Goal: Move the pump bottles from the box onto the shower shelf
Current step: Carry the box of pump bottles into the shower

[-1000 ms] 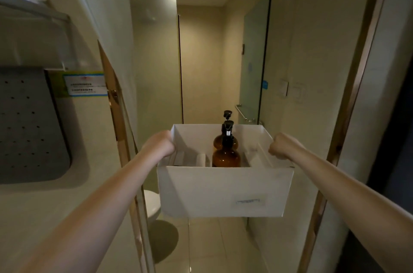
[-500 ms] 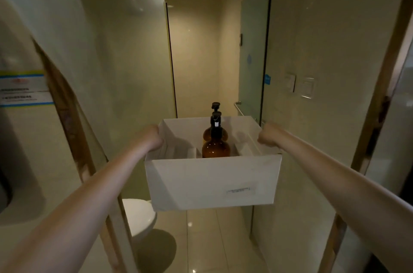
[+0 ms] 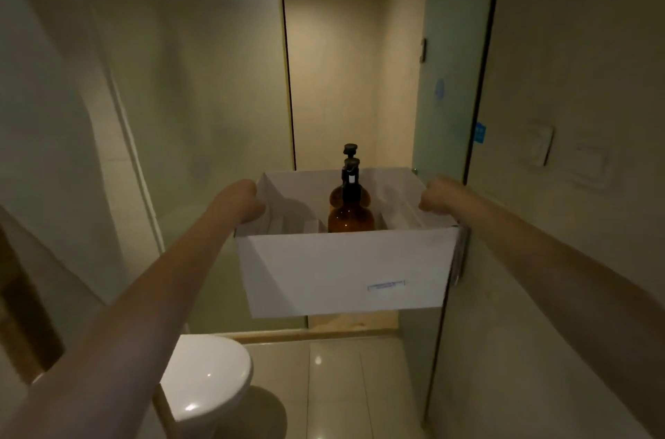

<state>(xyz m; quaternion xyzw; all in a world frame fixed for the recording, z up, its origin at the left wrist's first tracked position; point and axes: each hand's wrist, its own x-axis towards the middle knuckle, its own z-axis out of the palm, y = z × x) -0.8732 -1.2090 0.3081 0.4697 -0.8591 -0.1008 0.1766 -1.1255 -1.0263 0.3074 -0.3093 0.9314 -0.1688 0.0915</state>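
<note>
White cardboard is making up the one box (image 3: 342, 269) you are carrying, a plain rectangular carton with an open top, smooth flat walls and a small printed label low on the near face. Your two hands are holding it up in the air in front of you: the left hand (image 3: 241, 199) is curled closed over the left rim, and the right hand (image 3: 438, 194) is curled closed over the right rim. Two pump bottles are standing upright inside the box near its middle, one behind the other. The near bottle (image 3: 349, 213) is rounded, glossy amber, with a black pump head and a small white tag on its neck; the far bottle (image 3: 349, 150) is mostly hidden behind it, showing its amber shoulders and dark pump top. Pale folded inserts are lying in the box on either side of the bottles. One glossy white toilet (image 3: 207, 379) is sitting below left on shiny pale floor tiles (image 3: 334, 384). Clear glass panels with dark edges are standing ahead and to the right.
</note>
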